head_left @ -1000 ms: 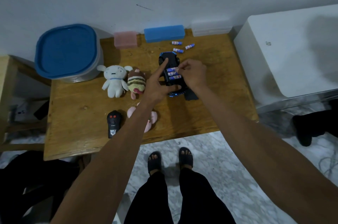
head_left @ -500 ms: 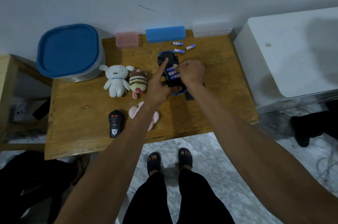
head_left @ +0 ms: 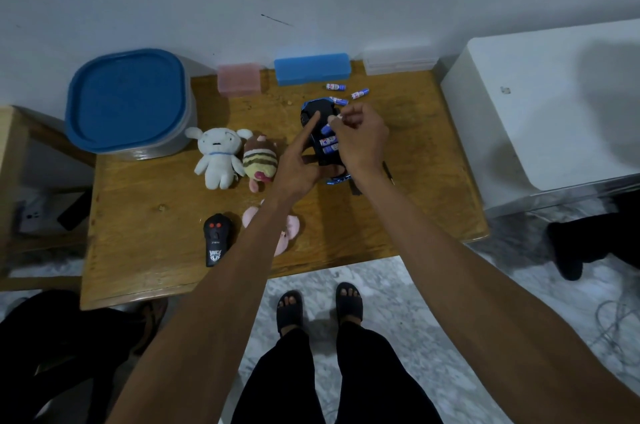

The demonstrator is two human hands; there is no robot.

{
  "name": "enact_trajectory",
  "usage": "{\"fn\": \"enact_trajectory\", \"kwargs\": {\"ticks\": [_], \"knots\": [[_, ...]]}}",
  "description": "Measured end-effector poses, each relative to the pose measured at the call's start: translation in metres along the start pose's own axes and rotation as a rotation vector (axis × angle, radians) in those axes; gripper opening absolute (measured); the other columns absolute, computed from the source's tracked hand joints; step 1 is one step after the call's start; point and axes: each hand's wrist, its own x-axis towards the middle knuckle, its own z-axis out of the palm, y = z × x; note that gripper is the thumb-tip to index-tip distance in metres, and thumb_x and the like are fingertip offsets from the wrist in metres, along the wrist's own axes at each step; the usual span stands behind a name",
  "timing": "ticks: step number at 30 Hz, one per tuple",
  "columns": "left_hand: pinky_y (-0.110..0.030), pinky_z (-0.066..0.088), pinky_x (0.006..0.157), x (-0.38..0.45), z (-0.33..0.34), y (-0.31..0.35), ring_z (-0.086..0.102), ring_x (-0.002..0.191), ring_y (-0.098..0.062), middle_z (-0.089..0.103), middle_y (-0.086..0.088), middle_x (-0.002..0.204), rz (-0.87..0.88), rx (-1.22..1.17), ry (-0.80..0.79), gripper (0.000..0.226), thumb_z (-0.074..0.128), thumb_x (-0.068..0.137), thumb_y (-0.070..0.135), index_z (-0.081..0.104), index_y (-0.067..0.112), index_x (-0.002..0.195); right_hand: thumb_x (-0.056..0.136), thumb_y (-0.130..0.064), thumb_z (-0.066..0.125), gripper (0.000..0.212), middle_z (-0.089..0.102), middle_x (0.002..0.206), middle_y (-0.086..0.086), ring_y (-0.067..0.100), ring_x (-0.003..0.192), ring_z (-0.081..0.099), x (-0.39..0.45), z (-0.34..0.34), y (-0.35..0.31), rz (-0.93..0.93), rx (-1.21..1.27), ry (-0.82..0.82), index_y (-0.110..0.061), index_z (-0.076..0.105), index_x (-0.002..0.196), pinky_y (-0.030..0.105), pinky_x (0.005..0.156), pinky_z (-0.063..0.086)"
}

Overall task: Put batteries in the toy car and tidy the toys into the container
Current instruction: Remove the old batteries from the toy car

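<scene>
Grip: your right hand [head_left: 360, 138] pinches battery [head_left: 327, 128] above bay of toy car [head_left: 320, 133]; left hand [head_left: 298, 164] steadies car, index extended. Spare batteries [head_left: 348, 93] wait just beyond car.

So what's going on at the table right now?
A person is loading batteries into the upturned toy car. The left hand steadies it, forefinger stretched along its underside, while the right hand pinches a battery over the open compartment. Three loose batteries lie behind. The container remains lidded.
</scene>
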Motion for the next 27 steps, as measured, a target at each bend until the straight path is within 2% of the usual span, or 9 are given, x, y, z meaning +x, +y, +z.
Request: {"fn": "enact_trajectory", "kwargs": {"ticks": [2,4,6,8,10,14,18,22,27], "knots": [[-0.042,0.062,0.086,0.002,-0.001,0.004,0.066,0.115,-0.009,0.052,-0.005,0.144,-0.014,0.0,-0.036,0.11,0.082,0.069,-0.015,0.032,0.029,0.157,0.088,-0.006,0.068,0.012,0.068,0.089,0.001,0.008,0.077,0.068,0.005,-0.007,-0.004,-0.017,0.035,-0.001,-0.014,0.064,0.095,0.015,0.065,0.052],[-0.042,0.061,0.087,0.005,-0.002,0.007,0.065,0.116,-0.014,0.051,-0.004,0.144,-0.028,-0.007,-0.065,0.111,0.079,0.071,-0.017,0.03,0.031,0.157,0.09,-0.005,0.062,0.01,0.069,0.093,0.004,0.014,0.082,0.07,0.013,-0.013,-0.007,-0.043,-0.016,-0.074,-0.012,0.067,0.095,0.023,0.07,0.055],[-0.041,0.061,0.089,0.007,-0.003,0.008,0.063,0.117,-0.01,0.052,-0.002,0.143,-0.022,0.008,-0.077,0.111,0.079,0.07,-0.017,0.03,0.031,0.157,0.093,-0.007,0.059,0.011,0.068,0.094,0.002,0.014,0.087,0.066,0.019,-0.016,-0.007,-0.126,-0.204,-0.219,-0.01,0.069,0.092,0.025,0.073,0.052],[-0.038,0.06,0.091,0.008,-0.004,0.008,0.062,0.117,-0.004,0.055,0.0,0.139,-0.012,0.035,-0.095,0.11,0.079,0.069,-0.016,0.031,0.029,0.157,0.091,-0.009,0.062,0.009,0.067,0.092,0.005,0.014,0.084,0.063,0.02,-0.015,-0.003,-0.24,-0.39,-0.342,-0.01,0.071,0.088,0.028,0.072,0.05],[-0.037,0.059,0.093,0.008,-0.003,0.008,0.063,0.118,-0.009,0.058,0.001,0.135,-0.007,0.059,-0.109,0.109,0.08,0.07,-0.016,0.031,0.027,0.157,0.085,-0.013,0.067,0.007,0.064,0.093,0.006,0.017,0.082,0.062,0.016,-0.015,-0.002,-0.303,-0.529,-0.395,-0.013,0.072,0.09,0.031,0.072,0.053],[-0.036,0.059,0.091,0.006,-0.005,0.008,0.065,0.118,-0.022,0.058,0.004,0.133,0.019,0.072,-0.126,0.106,0.079,0.072,-0.015,0.032,0.026,0.157,0.084,-0.021,0.069,0.015,0.064,0.085,0.0,0.013,0.075,0.061,0.006,-0.013,-0.01,-0.361,-0.653,-0.347,-0.014,0.077,0.094,0.025,0.064,0.048],[-0.039,0.058,0.094,0.001,-0.005,0.006,0.062,0.121,-0.021,0.054,0.012,0.139,0.071,0.128,-0.122,0.105,0.082,0.072,-0.008,0.031,0.024,0.158,0.084,-0.029,0.068,0.017,0.066,0.072,-0.001,0.014,0.064,0.06,-0.001,-0.006,-0.019,-0.333,-0.778,-0.275,-0.015,0.076,0.087,0.023,0.051,0.041],[-0.037,0.056,0.097,-0.005,-0.006,0.007,0.058,0.125,-0.003,0.051,0.013,0.143,0.134,0.145,-0.096,0.104,0.082,0.069,0.003,0.028,0.014,0.158,0.087,-0.036,0.068,0.022,0.06,0.079,-0.001,0.014,0.071,0.056,-0.006,0.003,-0.03,-0.301,-0.88,-0.242,-0.016,0.073,0.096,0.027,0.059,0.042],[-0.043,0.058,0.094,-0.01,-0.007,0.011,0.061,0.126,-0.019,0.051,-0.001,0.148,0.161,0.115,-0.051,0.11,0.081,0.061,0.02,0.029,0.014,0.158,0.09,-0.039,0.066,0.025,0.058,0.08,-0.003,0.014,0.074,0.055,-0.008,0.01,-0.032,-0.305,-0.893,-0.21,-0.018,0.073,0.101,0.027,0.06,0.043]]}}
